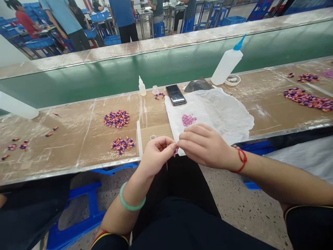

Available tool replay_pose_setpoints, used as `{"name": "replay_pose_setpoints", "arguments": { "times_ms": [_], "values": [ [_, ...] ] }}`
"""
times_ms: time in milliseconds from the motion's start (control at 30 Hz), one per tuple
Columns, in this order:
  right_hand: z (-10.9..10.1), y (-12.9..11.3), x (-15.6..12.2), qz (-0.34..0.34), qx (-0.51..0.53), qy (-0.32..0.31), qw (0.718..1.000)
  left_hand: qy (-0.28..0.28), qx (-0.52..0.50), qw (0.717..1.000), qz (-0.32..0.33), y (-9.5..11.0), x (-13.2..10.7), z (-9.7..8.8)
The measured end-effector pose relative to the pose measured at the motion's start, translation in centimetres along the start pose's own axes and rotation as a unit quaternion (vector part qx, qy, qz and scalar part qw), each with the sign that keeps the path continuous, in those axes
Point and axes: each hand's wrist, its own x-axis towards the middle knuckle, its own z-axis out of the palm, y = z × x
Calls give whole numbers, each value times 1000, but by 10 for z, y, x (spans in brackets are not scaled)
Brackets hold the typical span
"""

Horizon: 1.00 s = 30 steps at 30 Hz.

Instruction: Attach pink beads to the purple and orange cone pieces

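My left hand (157,152) and my right hand (204,144) meet at the front edge of the workbench (78,152), fingertips pinched together on a tiny purple piece (176,150) held between them. The left wrist wears a green bangle, the right a red string. Just beyond the hands lies a white sheet (221,111) with a small heap of pink beads (188,119) on it. Left of the hands sit two piles of purple and orange pieces, one near (123,144) and one farther back (116,118).
A black phone (176,94), a small glue bottle (142,86) and a large squeeze bottle with a blue tip (227,64) stand at the back. More purple pieces (308,99) lie at the right. A green conveyor (156,69) runs behind; people work beyond it. Blue stools stand below.
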Motion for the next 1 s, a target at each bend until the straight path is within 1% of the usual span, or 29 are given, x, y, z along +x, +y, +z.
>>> {"name": "replay_pose_setpoints", "arguments": {
  "times_ms": [33, 100, 167, 200, 233, 300, 433, 533, 600, 667, 767, 867, 933, 1000],
  "values": [
    [1, -2, 0, 47, 46, 15, 998, 21, 37, 998, 40, 1, -2, 1],
    [4, -6, 1, 149, 145, 27, 978, 65, 132, 981, 130, 3, -6, 1],
    [5, -10, 2, 222, 220, 20, 950, 91, 223, 946, 216, 5, -9, 1],
    [6, -11, 2, 244, 244, 14, 939, 93, 258, 929, 247, 6, -10, 0],
    [6, -11, 2, 257, 261, 9, 930, 90, 284, 916, 269, 6, -11, -1],
    [6, -12, 3, 269, 280, 4, 922, 81, 316, 899, 292, 7, -11, -2],
    [7, -12, 3, 263, 279, 8, 924, 73, 335, 888, 308, 6, -11, -4],
    [9, -12, 4, 263, 286, 6, 921, 67, 331, 889, 310, 6, -11, -5],
    [10, -11, 6, 270, 302, -3, 914, 64, 315, 898, 300, 7, -11, -6],
    [10, -10, 8, 278, 324, -15, 904, 58, 283, 918, 271, 7, -12, -8],
    [10, -7, 13, 278, 348, -30, 895, 61, 210, 954, 204, 5, -15, -17],
    [13, 2, 17, 251, 352, -48, 900, 91, 143, 975, 141, -4, -21, -31],
    [19, 12, 22, 220, 341, -70, 911, 109, 111, 982, 104, -14, -25, -43],
    [30, 24, 28, 180, 310, -103, 928, 122, 87, 987, 66, -26, -29, -53]
  ]
}}
